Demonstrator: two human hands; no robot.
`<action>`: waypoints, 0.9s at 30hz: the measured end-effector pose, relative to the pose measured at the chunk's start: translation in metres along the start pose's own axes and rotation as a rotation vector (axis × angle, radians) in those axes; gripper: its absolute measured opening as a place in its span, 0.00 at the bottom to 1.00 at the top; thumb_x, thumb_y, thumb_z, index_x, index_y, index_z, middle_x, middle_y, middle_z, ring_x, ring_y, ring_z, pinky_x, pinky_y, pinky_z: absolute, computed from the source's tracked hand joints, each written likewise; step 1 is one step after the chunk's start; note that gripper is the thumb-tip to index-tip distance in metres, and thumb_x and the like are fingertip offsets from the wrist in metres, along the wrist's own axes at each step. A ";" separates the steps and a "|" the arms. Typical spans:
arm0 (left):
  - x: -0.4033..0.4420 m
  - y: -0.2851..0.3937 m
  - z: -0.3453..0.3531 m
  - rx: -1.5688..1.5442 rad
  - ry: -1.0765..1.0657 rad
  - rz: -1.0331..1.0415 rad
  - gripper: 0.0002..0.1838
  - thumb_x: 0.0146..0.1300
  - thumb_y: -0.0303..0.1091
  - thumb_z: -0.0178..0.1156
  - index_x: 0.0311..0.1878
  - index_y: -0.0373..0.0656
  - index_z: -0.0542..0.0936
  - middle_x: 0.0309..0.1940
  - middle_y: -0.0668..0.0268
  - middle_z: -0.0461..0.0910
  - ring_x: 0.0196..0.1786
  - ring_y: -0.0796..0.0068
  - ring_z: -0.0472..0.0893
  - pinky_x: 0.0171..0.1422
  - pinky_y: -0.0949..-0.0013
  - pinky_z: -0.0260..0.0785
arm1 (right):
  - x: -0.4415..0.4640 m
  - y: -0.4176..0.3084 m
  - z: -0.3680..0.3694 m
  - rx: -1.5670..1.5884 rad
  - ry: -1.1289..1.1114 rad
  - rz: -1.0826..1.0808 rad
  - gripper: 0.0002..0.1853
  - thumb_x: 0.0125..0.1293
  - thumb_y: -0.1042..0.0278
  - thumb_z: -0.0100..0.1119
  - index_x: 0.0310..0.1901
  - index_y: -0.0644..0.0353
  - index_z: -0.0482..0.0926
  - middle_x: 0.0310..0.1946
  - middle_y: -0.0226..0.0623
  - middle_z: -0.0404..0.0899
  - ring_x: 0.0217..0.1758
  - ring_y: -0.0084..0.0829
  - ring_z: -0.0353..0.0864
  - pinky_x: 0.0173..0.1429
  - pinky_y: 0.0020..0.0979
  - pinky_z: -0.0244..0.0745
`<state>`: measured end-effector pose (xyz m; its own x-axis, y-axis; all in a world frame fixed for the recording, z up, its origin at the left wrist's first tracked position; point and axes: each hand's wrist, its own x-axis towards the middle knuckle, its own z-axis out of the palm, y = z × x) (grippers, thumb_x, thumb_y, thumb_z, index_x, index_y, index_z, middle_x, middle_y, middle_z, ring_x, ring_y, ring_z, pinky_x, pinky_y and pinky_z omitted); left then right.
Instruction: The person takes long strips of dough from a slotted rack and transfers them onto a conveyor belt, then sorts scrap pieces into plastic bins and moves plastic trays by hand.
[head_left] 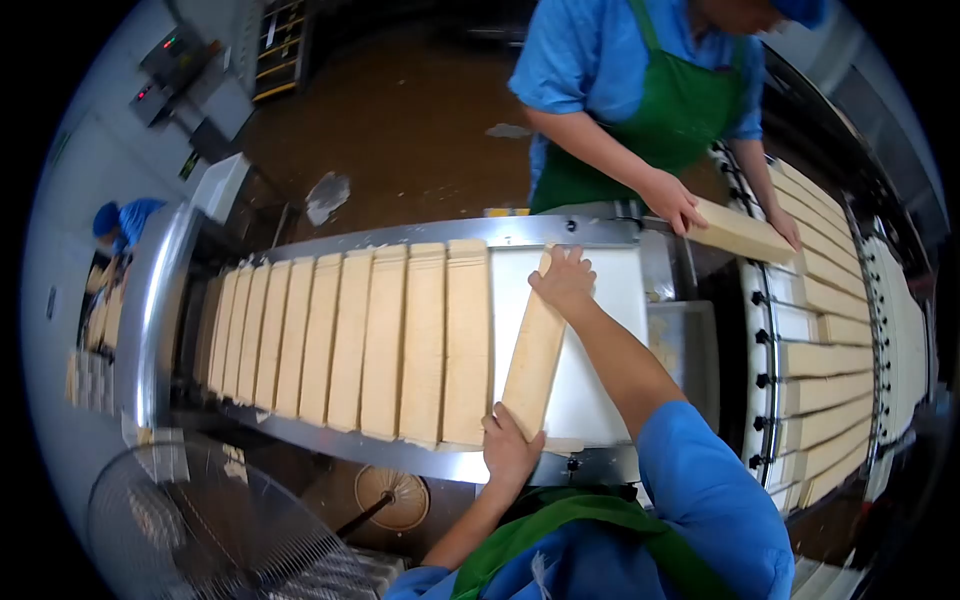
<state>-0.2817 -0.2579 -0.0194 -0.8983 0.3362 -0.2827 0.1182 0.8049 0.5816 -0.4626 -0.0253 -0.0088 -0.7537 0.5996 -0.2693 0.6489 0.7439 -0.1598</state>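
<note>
My left hand (511,446) is closed on the near end of a long, pale cream slab (534,345); I cannot tell what it is made of. At the slab's far end, my right hand (566,279) grips it with curled fingers. The held slab lies slightly slanted over the white belt (597,375), a narrow gap from the row on its left. That row is made of several similar layered slabs (465,340) lying side by side across the conveyor. Some thin edges there look ragged.
Across the conveyor, a co-worker in a green apron (668,120) holds another slab (745,232) with both hands. A second conveyor with slabs (825,400) runs at right. Metal side rails (545,232) edge my conveyor. A caged fan (210,520) stands lower left; another person (125,222) is far left.
</note>
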 end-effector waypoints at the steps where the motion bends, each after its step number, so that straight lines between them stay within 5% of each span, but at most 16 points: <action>1: 0.003 0.001 0.001 0.017 0.011 0.056 0.50 0.48 0.46 0.71 0.66 0.27 0.55 0.49 0.43 0.65 0.47 0.43 0.74 0.50 0.51 0.71 | -0.002 0.017 -0.007 0.007 0.017 0.042 0.38 0.56 0.40 0.55 0.63 0.55 0.64 0.58 0.47 0.62 0.59 0.48 0.67 0.60 0.53 0.64; 3: 0.014 -0.007 0.011 0.017 0.006 0.216 0.50 0.47 0.46 0.71 0.68 0.33 0.55 0.51 0.42 0.64 0.48 0.41 0.74 0.51 0.48 0.70 | -0.012 0.058 -0.021 0.189 0.085 0.250 0.39 0.55 0.42 0.58 0.64 0.56 0.63 0.59 0.47 0.61 0.60 0.50 0.67 0.63 0.56 0.63; 6: 0.020 0.018 0.008 0.012 -0.171 0.166 0.52 0.48 0.49 0.69 0.68 0.34 0.51 0.53 0.38 0.61 0.49 0.38 0.74 0.50 0.44 0.71 | 0.001 0.119 0.003 0.288 0.168 0.217 0.48 0.50 0.39 0.64 0.67 0.64 0.60 0.74 0.62 0.33 0.74 0.60 0.49 0.70 0.50 0.59; 8: 0.023 0.040 0.010 0.047 -0.178 0.105 0.50 0.49 0.47 0.68 0.67 0.33 0.51 0.53 0.36 0.61 0.50 0.36 0.73 0.50 0.44 0.71 | 0.008 0.133 0.015 0.217 0.187 0.269 0.49 0.50 0.41 0.65 0.67 0.65 0.58 0.74 0.62 0.33 0.73 0.57 0.54 0.69 0.45 0.62; 9: 0.026 0.051 0.014 0.016 -0.173 0.063 0.48 0.50 0.46 0.68 0.66 0.32 0.52 0.53 0.35 0.60 0.51 0.35 0.72 0.51 0.45 0.70 | -0.025 0.132 -0.032 0.478 0.071 0.360 0.49 0.49 0.42 0.66 0.66 0.64 0.57 0.73 0.61 0.33 0.70 0.58 0.59 0.67 0.44 0.65; 14: 0.026 0.092 0.049 -0.139 0.068 0.369 0.39 0.51 0.30 0.64 0.65 0.33 0.56 0.55 0.31 0.55 0.58 0.34 0.60 0.60 0.48 0.62 | -0.058 0.224 -0.041 0.872 0.244 0.570 0.45 0.47 0.49 0.68 0.62 0.63 0.56 0.60 0.51 0.58 0.61 0.57 0.68 0.63 0.47 0.68; 16: 0.024 0.120 0.062 -0.178 0.126 0.422 0.40 0.50 0.23 0.63 0.67 0.39 0.57 0.63 0.30 0.43 0.62 0.33 0.58 0.67 0.52 0.58 | -0.075 0.276 -0.042 0.912 0.471 0.535 0.44 0.49 0.49 0.66 0.61 0.65 0.57 0.59 0.55 0.57 0.61 0.58 0.68 0.63 0.47 0.67; 19: 0.019 0.177 0.078 -0.291 0.072 0.470 0.41 0.50 0.22 0.62 0.69 0.41 0.57 0.67 0.31 0.39 0.66 0.33 0.56 0.70 0.52 0.55 | -0.110 0.339 -0.084 1.051 0.648 0.583 0.44 0.51 0.49 0.64 0.62 0.67 0.56 0.60 0.60 0.57 0.61 0.59 0.67 0.63 0.47 0.66; 24: 0.021 0.270 0.117 -0.358 0.075 0.736 0.41 0.51 0.22 0.66 0.69 0.42 0.59 0.70 0.41 0.46 0.70 0.38 0.55 0.73 0.54 0.51 | -0.105 0.460 -0.114 0.886 0.834 0.715 0.43 0.54 0.44 0.60 0.62 0.67 0.57 0.59 0.64 0.61 0.57 0.59 0.72 0.61 0.49 0.69; 27: 0.024 0.321 0.134 -0.338 0.076 0.847 0.40 0.52 0.23 0.66 0.68 0.42 0.60 0.70 0.42 0.48 0.70 0.39 0.55 0.73 0.54 0.50 | -0.097 0.512 -0.143 0.895 0.723 0.744 0.44 0.55 0.39 0.57 0.63 0.65 0.57 0.58 0.62 0.64 0.57 0.58 0.73 0.61 0.47 0.69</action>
<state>-0.2086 0.0737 0.0579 -0.5948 0.7061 0.3843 0.6312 0.1143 0.7671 -0.0721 0.3402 0.0716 0.0923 0.9943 -0.0534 0.5576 -0.0960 -0.8246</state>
